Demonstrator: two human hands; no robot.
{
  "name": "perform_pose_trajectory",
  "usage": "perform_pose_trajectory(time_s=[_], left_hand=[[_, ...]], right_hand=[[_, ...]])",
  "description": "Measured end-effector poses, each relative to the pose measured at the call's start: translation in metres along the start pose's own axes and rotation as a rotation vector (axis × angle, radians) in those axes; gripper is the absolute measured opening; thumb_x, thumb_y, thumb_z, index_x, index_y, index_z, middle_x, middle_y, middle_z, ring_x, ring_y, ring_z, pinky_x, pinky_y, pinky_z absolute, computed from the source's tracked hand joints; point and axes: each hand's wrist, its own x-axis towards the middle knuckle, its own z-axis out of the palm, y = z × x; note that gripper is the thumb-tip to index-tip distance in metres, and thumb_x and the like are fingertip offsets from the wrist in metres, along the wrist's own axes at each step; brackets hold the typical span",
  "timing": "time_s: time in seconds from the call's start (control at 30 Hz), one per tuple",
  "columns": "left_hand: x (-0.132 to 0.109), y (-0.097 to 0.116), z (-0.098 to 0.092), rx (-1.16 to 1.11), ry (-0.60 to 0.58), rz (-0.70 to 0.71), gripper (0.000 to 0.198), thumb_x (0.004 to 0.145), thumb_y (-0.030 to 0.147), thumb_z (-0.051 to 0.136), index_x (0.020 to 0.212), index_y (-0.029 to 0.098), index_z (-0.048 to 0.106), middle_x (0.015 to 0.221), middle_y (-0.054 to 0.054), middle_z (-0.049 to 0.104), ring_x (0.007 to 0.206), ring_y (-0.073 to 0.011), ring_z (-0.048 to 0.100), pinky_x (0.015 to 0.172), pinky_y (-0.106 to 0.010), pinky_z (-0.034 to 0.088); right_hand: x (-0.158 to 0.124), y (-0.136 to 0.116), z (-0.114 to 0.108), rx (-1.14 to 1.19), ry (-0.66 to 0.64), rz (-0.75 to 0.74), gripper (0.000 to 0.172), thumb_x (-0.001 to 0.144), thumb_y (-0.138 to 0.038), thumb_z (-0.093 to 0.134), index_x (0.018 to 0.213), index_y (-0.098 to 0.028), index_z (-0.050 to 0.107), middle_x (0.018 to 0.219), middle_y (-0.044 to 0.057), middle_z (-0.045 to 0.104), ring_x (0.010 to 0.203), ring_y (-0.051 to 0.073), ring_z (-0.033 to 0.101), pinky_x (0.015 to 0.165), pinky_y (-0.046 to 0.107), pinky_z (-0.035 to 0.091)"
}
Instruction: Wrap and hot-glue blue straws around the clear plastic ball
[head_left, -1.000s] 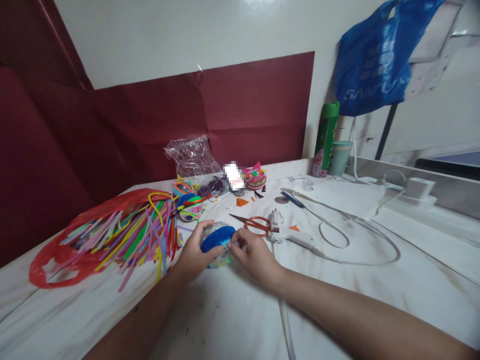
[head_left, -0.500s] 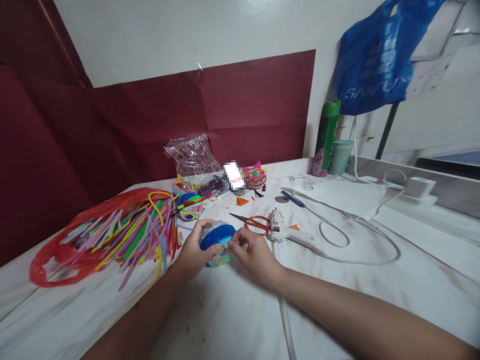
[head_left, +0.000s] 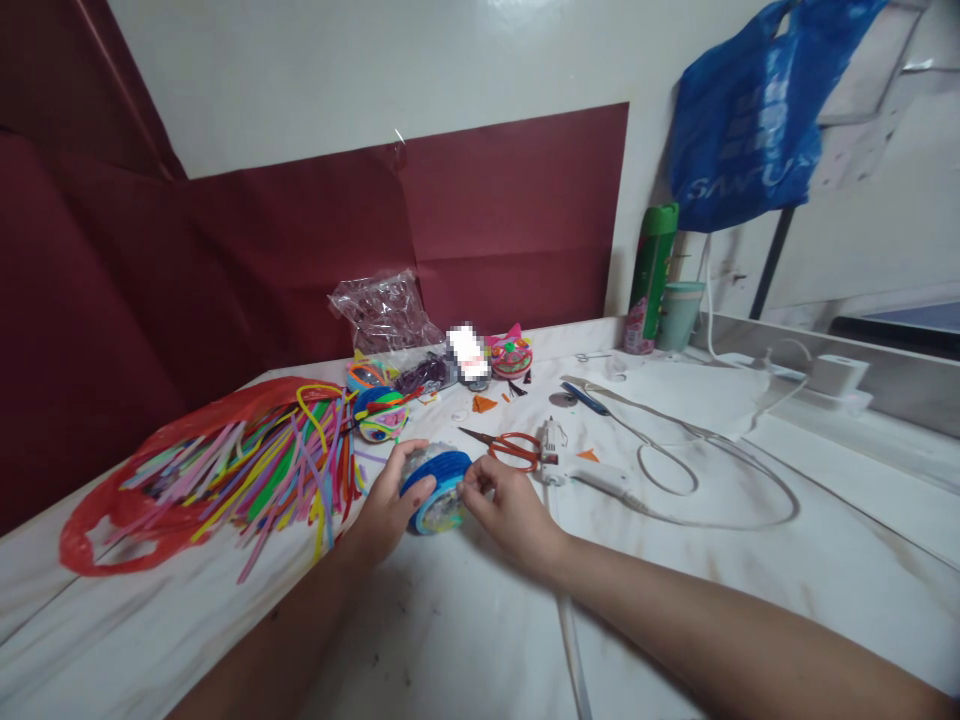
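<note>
My left hand [head_left: 386,510] is closed round a clear, rounded ball [head_left: 442,510], thumb across its near face and fingers behind it. Rows of blue pipe cleaner [head_left: 442,466] wrap the ball's upper part, and a blue line curves along its lower left. At the ball's right edge my right hand [head_left: 502,500] is closed in a pinch on the blue pipe cleaner, though its end is hidden by the fingertips. Just beyond the right hand lie orange-handled scissors [head_left: 514,450] and a white glue gun [head_left: 585,470].
Left, a red plastic bag [head_left: 97,545] holds many coloured pipe cleaners [head_left: 255,460]. Colourful decorated balls [head_left: 381,412] and a pink one [head_left: 511,358] stand behind. A white cable [head_left: 750,520] loops at right. A green spray can [head_left: 654,280] and a cup [head_left: 681,315] stand at the wall.
The ball has tilted slightly in my left hand, showing more of its clear lower face and the blue curve there. My left thumb has shifted a little up and left. My right hand stays nearly still.
</note>
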Motion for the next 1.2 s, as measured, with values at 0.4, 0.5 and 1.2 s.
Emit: perform_pose_trajectory(time_s=[0.4,0.5,1.2], left_hand=[[0.001,0.010,0.003,0.139,0.017,-0.071,0.053,0.066,0.027,0.066,0.115,0.021,0.046,0.107,-0.006,0.059,0.100,-0.0248,0.057,0.084,-0.037,0.045],[0.000,0.009,0.001,0.085,0.018,-0.072,0.055,0.064,0.027,0.068,0.115,0.021,0.048,0.107,-0.006,0.059,0.098,-0.0248,0.057,0.085,-0.038,0.045],[0.014,-0.013,-0.006,-0.821,0.266,-0.301,0.039,0.067,0.025,0.066,0.105,0.018,0.060,0.094,-0.005,0.072,0.098,-0.0251,0.065,0.086,-0.038,0.051]], right_hand=[[0.001,0.002,0.002,0.044,-0.004,-0.021,0.004,0.077,-0.017,0.055,0.077,-0.019,0.053,0.066,-0.002,0.056,0.060,0.013,0.053,0.059,0.023,0.041],[0.002,0.002,0.001,0.074,-0.001,-0.014,0.003,0.077,-0.018,0.055,0.077,-0.019,0.053,0.066,-0.002,0.057,0.061,0.013,0.053,0.060,0.024,0.042],[0.010,0.011,-0.010,0.120,0.019,0.051,0.026,0.084,-0.036,0.045,0.063,-0.022,0.041,0.054,-0.004,0.045,0.052,0.013,0.042,0.053,0.025,0.034]])
